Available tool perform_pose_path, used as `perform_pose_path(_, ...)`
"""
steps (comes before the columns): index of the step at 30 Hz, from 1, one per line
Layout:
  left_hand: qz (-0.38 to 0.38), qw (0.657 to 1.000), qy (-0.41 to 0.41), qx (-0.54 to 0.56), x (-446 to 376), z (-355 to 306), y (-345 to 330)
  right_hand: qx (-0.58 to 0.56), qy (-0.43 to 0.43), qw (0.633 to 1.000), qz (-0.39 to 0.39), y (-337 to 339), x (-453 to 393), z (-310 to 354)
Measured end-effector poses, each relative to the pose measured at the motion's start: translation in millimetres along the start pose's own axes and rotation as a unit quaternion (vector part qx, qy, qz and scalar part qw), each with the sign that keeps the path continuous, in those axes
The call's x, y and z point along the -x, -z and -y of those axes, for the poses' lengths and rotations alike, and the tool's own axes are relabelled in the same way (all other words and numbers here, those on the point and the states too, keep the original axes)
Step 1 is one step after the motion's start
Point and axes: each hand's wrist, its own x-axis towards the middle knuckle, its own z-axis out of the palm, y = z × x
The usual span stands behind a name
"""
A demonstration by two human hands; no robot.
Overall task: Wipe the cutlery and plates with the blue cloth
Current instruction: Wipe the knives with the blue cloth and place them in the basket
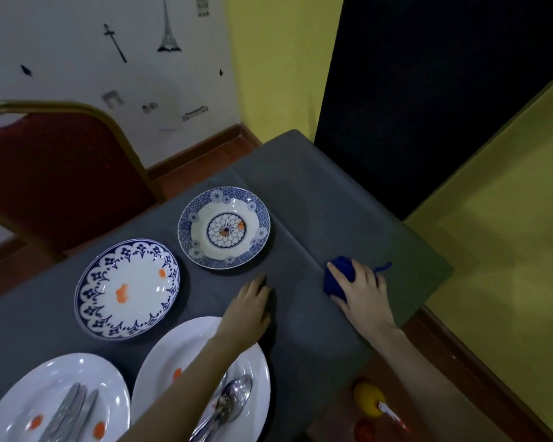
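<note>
The fingers [342, 275] of the right hand [361, 291] lie spread and curled over the blue cloth [339, 277], pressing it onto the grey bench [316, 193] near its right edge. The left hand [249, 311] rests flat and empty, fingers together, between the cloth and the plates. All the soiled crockery lies to the cloth's left, the patterned bowl [224, 228] nearest, the spoons [227, 400] farthest, so the cloth likely travels left

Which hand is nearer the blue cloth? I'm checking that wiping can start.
Right. The right hand lies on top of the blue cloth, fingers spread over it. The left hand rests flat on the grey tablecloth, apart from the cloth.
</note>
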Motion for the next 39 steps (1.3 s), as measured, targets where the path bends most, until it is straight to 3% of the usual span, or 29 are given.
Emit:
perform_pose_path(2, -0.001, 1.000, -0.020, -0.020, 4, -2, -2, 0.000, -0.019, 1.000, -0.019, 7, 1, -1)
perform_pose_path(4, -0.004, 0.999, 0.027, -0.025, 27, 11, -16, 0.008, 0.057, 0.998, -0.008, -10, -7, 20)
perform_pose_path(7, -0.016, 0.999, 0.028, -0.011, 26, 10, -19, -0.015, 0.085, 0.996, -0.003, -1, -2, 26)
perform_pose_path(12, -0.043, 0.994, 0.035, 0.093, 28, 16, -1, -0.153, 0.124, 0.980, -0.023, 17, 9, 62)
perform_pose_path(16, -0.116, 0.972, 0.104, 0.173, 90, 32, 19, -0.206, 0.218, 0.954, -0.023, 39, 19, 114)
perform_pose_path(26, -0.208, 0.905, 0.327, 0.173, 293, 133, 15, -0.234, 0.418, 0.877, 0.010, 59, 61, 282)
perform_pose_path(32, -0.213, 0.874, 0.424, 0.106, 366, 172, -3, -0.205, 0.424, 0.882, 0.013, 52, 97, 335)
perform_pose_path(39, -0.136, 0.907, 0.399, -0.007, 377, 198, -5, -0.239, 0.376, 0.895, 0.012, 61, 132, 368)
